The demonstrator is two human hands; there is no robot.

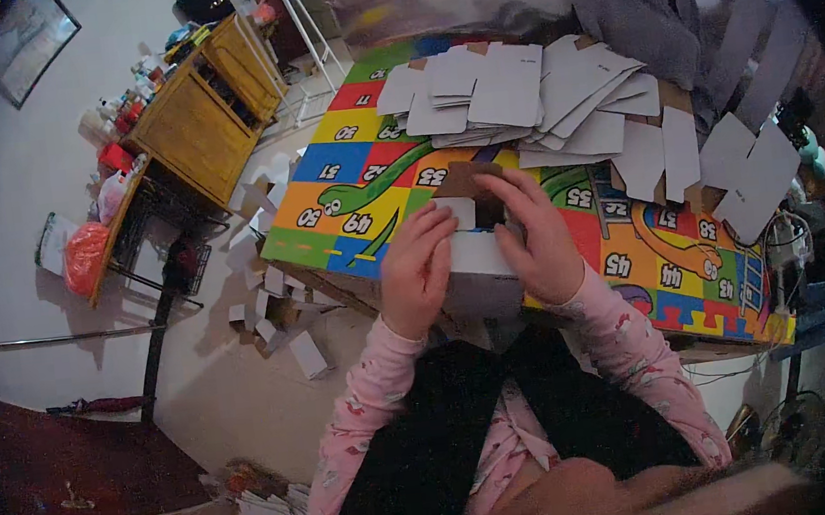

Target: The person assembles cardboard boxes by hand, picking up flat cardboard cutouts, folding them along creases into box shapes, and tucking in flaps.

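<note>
**Box half folded, a stack of flats untouched**

Cardboard is being shaped at the near edge of the colourful game-board mat [634, 264]. A small white box [478, 256], brown on its inner side, is held between both hands just in front of the lap. The left hand [417, 269] is curled against the box's left side, its fingers closed on a white flap; the right hand [534, 240] is wrapped around the right side, with fingertips pressed over the raised brown flap at the top. Both hands are thus closed on the box, neither spread open.

The body of the box appears already raised into shape, while its top flap stands up and is judged not yet tucked, so this piece seems partly done. Beyond it, a large heap of flat white blanks [526, 95] lies spread across the far side of the mat, unfolded, and much work is judged to remain. Small white pieces [277, 307], possibly finished boxes or scraps, are scattered on the floor to the left; which they are cannot be told. A wooden cabinet [202, 119] stands farther off.
</note>
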